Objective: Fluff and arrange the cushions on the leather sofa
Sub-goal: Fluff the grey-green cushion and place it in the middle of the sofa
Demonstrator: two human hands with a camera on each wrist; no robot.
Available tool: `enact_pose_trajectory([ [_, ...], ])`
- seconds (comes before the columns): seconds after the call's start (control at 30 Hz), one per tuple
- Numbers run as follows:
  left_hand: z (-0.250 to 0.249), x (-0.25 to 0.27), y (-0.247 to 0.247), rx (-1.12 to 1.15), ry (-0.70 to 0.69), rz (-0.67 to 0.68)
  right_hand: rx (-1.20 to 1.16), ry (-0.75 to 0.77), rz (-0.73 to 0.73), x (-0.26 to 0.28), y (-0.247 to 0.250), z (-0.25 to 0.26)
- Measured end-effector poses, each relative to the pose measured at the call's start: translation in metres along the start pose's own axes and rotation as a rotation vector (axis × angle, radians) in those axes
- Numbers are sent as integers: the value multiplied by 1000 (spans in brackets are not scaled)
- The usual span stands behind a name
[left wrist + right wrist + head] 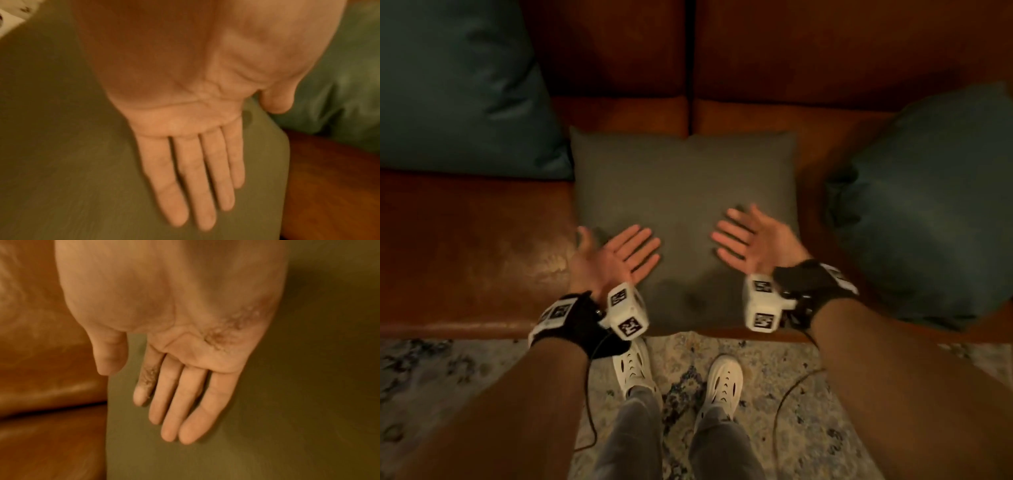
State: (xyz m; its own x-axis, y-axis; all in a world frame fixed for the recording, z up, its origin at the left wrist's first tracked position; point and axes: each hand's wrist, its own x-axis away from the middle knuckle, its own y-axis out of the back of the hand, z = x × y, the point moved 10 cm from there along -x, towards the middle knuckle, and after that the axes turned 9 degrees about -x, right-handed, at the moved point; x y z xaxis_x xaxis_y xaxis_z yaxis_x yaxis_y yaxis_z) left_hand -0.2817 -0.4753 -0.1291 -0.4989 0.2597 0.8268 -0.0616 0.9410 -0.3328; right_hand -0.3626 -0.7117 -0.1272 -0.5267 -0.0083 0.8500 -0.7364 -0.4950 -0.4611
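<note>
An olive-grey square cushion [681, 185] lies flat on the seat of the brown leather sofa [465, 246], in the middle. Both my hands hang over its near half, palms turned toward each other. My left hand [619, 248] has straight fingers over the cushion's near left part, and my right hand [746, 236] has straight fingers over its near right part. Neither holds anything. The left wrist view shows the left hand [195, 162] flat over the olive cushion [61, 146]. The right hand [180, 394] hangs likewise over the cushion [298, 386] in the right wrist view. Motion blur hides whether they touch the fabric.
A large teal cushion [458, 92] leans at the sofa's back left, and a second teal cushion [928, 205] sits at the right. My white shoes [633, 366] stand on a patterned rug [448, 370] before the sofa's front edge. A thin cable [791, 394] trails over the rug.
</note>
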Motion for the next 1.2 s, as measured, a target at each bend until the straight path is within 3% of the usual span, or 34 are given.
enact_pose_trajectory([
  [0.07,-15,3,58,147,-82,-181,-81,111,-157,15,53,34],
  [0.13,-41,12,101,12,-234,-342,24,311,-386,35,96,77],
  [0.2,-84,26,100,-595,-433,-671,640,623,-584,55,80,120],
  [0.23,-110,33,62,-963,-642,-761,1022,812,-565,58,36,127],
  [0.27,-118,33,-7,-1318,-911,-619,1369,985,-417,53,-23,113],
  [0.3,-101,27,-77,-1623,-1105,-364,1640,1053,-245,41,-72,87],
  [0.33,-76,14,-118,-1855,-1152,-161,1835,1013,-136,21,-99,65],
  [0.37,-61,-5,-138,-2030,-1093,-54,1980,948,-106,5,-115,52],
  [0.43,-60,-41,-135,-2213,-914,-85,2131,853,-176,-22,-110,55],
  [0.53,-101,-75,-79,-2128,-650,-331,2057,752,-383,-31,-72,95],
  [0.63,-130,-88,-18,-1755,-323,-446,1818,549,-506,-32,-25,131],
  [0.77,-160,-109,-5,-1294,-299,-462,1138,380,-560,-46,10,162],
  [0.87,-183,-143,17,-1031,-126,-506,714,350,-591,-73,30,175],
  [1.0,-188,-208,69,-882,-29,-500,616,343,-563,-106,45,195],
  [1.07,-185,-203,66,-809,7,-471,560,257,-557,-120,63,195],
  [1.13,-183,-179,46,-763,24,-463,540,275,-494,-144,97,207],
  [1.2,-189,-152,27,-754,-12,-510,519,306,-469,-128,90,209],
])
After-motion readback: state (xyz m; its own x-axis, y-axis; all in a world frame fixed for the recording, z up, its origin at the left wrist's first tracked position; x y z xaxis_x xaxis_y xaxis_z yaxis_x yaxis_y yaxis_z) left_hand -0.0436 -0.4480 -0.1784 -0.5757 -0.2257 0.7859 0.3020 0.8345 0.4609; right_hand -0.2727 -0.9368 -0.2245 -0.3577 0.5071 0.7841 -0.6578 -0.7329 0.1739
